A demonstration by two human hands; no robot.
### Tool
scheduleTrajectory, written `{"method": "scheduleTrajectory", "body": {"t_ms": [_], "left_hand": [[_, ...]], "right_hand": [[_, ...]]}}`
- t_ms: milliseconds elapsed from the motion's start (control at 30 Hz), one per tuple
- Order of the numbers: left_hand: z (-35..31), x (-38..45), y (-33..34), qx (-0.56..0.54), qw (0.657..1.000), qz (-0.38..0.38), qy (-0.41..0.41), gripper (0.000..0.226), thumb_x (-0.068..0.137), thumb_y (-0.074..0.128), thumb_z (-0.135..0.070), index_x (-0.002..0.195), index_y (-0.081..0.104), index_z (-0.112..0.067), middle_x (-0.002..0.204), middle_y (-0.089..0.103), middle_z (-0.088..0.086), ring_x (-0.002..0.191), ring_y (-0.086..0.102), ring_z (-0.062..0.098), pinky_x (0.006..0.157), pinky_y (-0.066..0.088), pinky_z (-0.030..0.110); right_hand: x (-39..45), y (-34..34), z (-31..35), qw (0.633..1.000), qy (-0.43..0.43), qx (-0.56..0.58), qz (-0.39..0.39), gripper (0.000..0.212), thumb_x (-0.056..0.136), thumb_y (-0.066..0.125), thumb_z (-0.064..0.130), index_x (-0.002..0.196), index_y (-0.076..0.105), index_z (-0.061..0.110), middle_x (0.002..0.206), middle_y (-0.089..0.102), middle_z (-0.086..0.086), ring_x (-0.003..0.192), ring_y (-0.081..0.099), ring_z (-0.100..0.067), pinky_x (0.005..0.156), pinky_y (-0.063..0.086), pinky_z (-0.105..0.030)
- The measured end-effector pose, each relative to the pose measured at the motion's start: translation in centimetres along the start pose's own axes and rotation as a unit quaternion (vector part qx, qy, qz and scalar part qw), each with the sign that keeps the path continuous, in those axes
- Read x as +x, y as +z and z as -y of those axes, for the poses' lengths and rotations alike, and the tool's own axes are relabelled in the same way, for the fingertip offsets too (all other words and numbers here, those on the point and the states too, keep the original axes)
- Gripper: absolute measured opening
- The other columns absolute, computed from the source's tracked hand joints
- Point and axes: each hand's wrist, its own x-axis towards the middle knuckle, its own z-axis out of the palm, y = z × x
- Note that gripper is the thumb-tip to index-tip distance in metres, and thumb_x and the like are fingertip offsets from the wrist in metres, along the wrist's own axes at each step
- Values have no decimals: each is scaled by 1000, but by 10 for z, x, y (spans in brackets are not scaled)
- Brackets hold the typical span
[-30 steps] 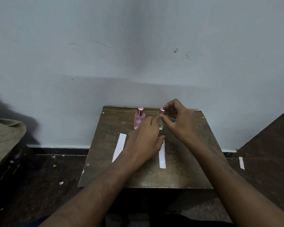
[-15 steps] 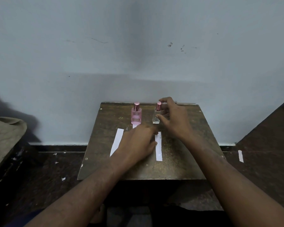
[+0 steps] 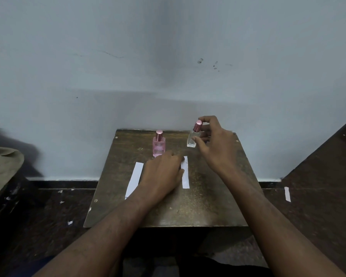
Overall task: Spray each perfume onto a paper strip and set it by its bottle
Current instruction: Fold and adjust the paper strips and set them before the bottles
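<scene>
A clear perfume bottle (image 3: 192,139) with a pink cap tilts above the wooden table (image 3: 208,196), pinched in the right hand (image 3: 214,144). The left hand (image 3: 164,172) lies flat, fingertips on a paper strip (image 3: 185,176), beside the pink bottle (image 3: 158,144).

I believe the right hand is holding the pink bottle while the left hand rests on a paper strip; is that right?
Not quite: in the head view the right hand holds the clear bottle. The pink bottle stands untouched on the table. The left hand does rest on a strip.
</scene>
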Motion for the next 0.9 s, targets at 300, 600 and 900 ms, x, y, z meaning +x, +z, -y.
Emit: {"method": "scheduleTrajectory", "body": {"t_ms": [300, 600, 900], "left_hand": [[-7, 14, 3, 0, 1000, -4, -21, 37, 104, 58, -35, 139, 58, -26, 128, 64, 4, 114, 67, 29, 84, 56, 43], [-3, 13, -5, -21, 999, 1, -29, 27, 105, 58, -33, 127, 61, -18, 123, 66, 4, 112, 66, 31, 81, 52, 44], [-3, 7, -5, -18, 1000, -4, -23, 33, 100, 65, -40, 126, 63, -19, 122, 64, 4, 110, 67, 31, 80, 54, 44]], "right_hand": [[0, 0, -3, 1000, -4, -16, -4, 42, 87, 84, 4, 122, 63, 14, 96, 75, 4, 78, 65, 2, 71, 44, 4], [-6, 8, -2, 999, -5, -25, 29, 40, 88, 82, 4, 120, 61, 18, 95, 68, 14, 77, 66, 4, 78, 54, -9], [-3, 25, -13, 998, -10, -30, 45, 40, 89, 79, 3, 119, 58, 20, 98, 70, 13, 78, 62, 14, 71, 46, 0]]}}
